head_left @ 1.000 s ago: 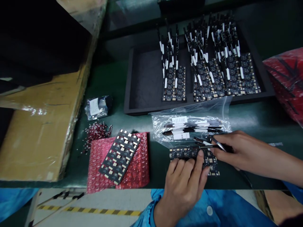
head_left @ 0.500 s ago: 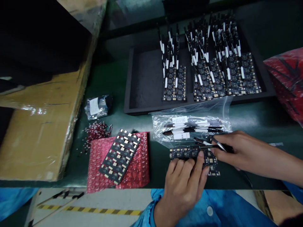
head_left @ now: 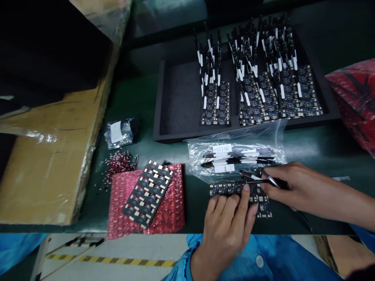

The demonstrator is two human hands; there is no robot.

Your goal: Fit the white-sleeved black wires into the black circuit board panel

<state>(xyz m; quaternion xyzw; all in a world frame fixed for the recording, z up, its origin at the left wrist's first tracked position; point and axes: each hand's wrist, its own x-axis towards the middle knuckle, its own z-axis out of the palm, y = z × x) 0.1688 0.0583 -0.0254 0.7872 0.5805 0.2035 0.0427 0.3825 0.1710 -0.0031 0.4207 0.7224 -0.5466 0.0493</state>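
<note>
Head view: left grip [head_left: 226, 228] not closed on anything; fingers bent and side by side, resting on a dark circuit panel [head_left: 224, 190], forefinger tip at the near edge of a thin black strip [head_left: 254, 182]. Panel lies flat on the green surface [head_left: 310, 144], under and just beyond the left grip, partly covered by its fingers. Right grip [head_left: 295, 185] narrow, thumb and fingers pinched on a slim metal-tipped tool [head_left: 271, 179], tip pointing left and away. Black strip runs from near the right grip's fingertips leftward along the panel's far part; whether the tool touches it, cannot tell. Second strip with a white section [head_left: 255, 176] just beyond it. Past both grips, a clear plastic bag [head_left: 193, 154] with labelled dark strips inside, its near edge close to the panel. Farther beyond, a black tray [head_left: 180, 105]: populated boards [head_left: 224, 103] in groups, strips with white sections standing up from them, left part bare. Left of the left grip, well apart, red bubble wrap [head_left: 172, 216] with another panel [head_left: 148, 193] lying askew on top; past that a heap of small red-and-white pieces [head_left: 120, 162], then a silvery bag [head_left: 121, 132] with a white label. Farthest left, a taped cardboard box [head_left: 49, 164]. Beyond and right of the right grip, a red plastic-wrapped bundle [head_left: 356, 101].
</note>
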